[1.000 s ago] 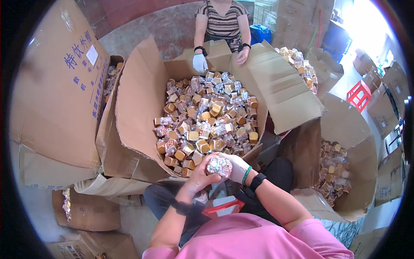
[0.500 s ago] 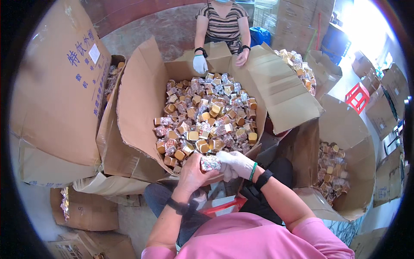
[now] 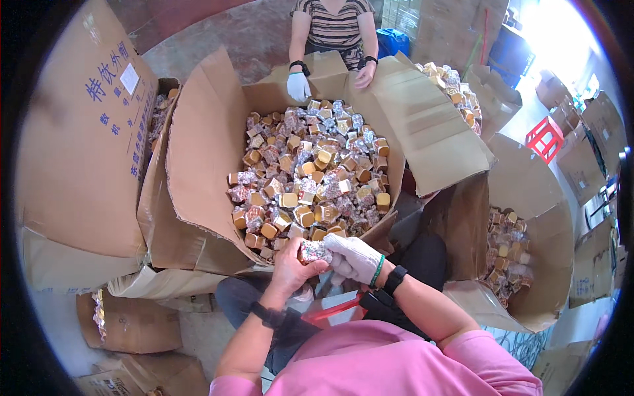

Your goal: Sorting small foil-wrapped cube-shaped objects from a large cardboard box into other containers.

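My bare left hand point(image 3: 289, 269) is closed around a small boxy piece point(image 3: 314, 251) with patterned sides, which looks wrapped in clear film. My right hand point(image 3: 355, 259), in a white knit glove, presses its closed fingers against the right end of the same piece. Both hands are just over the near edge of a large open carton point(image 3: 205, 152). Heaped inside it are many similar gold-ended pieces point(image 3: 306, 216), some in clear wrap. The glove hides part of the held piece and my right fingertips.
Across the carton a person in a striped top point(image 3: 335, 30) rests a gloved hand point(image 3: 298, 86) at its far edge. To the right stands another carton point(image 3: 538, 264) of pieces. A tall carton point(image 3: 79, 191) is on the left. Further back is a red stool point(image 3: 545, 138).
My hands stay together on the piece and have shifted slightly left in the view. The carton and its contents appear slightly higher and further left.
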### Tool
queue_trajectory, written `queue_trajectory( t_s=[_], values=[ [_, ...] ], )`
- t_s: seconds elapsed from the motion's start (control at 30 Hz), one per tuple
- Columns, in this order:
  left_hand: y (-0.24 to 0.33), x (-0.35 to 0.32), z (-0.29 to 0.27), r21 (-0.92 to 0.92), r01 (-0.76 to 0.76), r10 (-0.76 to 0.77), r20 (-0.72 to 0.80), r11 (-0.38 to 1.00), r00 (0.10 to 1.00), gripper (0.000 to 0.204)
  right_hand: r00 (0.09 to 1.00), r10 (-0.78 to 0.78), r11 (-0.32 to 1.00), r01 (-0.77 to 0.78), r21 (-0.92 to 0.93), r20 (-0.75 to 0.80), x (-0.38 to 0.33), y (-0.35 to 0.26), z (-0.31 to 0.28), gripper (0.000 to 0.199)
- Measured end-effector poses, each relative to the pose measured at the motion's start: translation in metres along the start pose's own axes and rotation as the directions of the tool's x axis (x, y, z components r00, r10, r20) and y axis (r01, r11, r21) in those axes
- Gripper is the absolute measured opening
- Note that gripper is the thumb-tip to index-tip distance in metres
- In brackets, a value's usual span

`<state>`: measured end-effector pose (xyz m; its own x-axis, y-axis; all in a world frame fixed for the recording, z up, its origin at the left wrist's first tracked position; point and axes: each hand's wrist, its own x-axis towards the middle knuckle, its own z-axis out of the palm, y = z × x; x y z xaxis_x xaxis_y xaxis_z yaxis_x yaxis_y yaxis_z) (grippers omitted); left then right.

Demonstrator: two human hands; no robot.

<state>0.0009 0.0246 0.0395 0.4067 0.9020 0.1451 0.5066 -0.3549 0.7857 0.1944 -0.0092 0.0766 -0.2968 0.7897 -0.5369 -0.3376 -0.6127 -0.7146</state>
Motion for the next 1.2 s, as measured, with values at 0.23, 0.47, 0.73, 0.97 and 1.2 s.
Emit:
queue_trajectory(
  t_s=[0.23,0.47,0.73,0.97,1.2],
  values=[
    [-0.035,-0.008,0.04,-0.855,0.329,-0.581,0.04,0.401,0.813,0.036,0.954,-0.279,0.836,0.186,0.516,0.108,0.026,-0.01,-0.02,0.035],
    [-0.083,-0.002,0.041,-0.849,0.374,-0.659,0.041,0.374,0.751,0.049,0.965,-0.247,0.81,0.252,0.53,-0.082,0.046,0.033,-0.088,0.014],
    [-0.125,0.034,0.047,-0.76,0.459,-0.705,0.001,0.46,0.709,0.054,0.999,-0.001,0.8,0.032,0.599,-0.053,0.061,0.051,-0.119,0.021],
    [-0.138,0.109,0.088,-0.567,0.583,-0.586,0.206,0.581,0.784,0.038,0.99,0.076,0.851,-0.001,0.525,-0.121,0.062,0.068,-0.145,0.03],
    [-0.15,0.153,0.13,0.134,0.551,-0.566,0.217,0.824,0.795,0.08,0.98,0.091,0.874,0.007,0.486,-0.178,0.059,0.058,-0.142,0.028]
  ],
)
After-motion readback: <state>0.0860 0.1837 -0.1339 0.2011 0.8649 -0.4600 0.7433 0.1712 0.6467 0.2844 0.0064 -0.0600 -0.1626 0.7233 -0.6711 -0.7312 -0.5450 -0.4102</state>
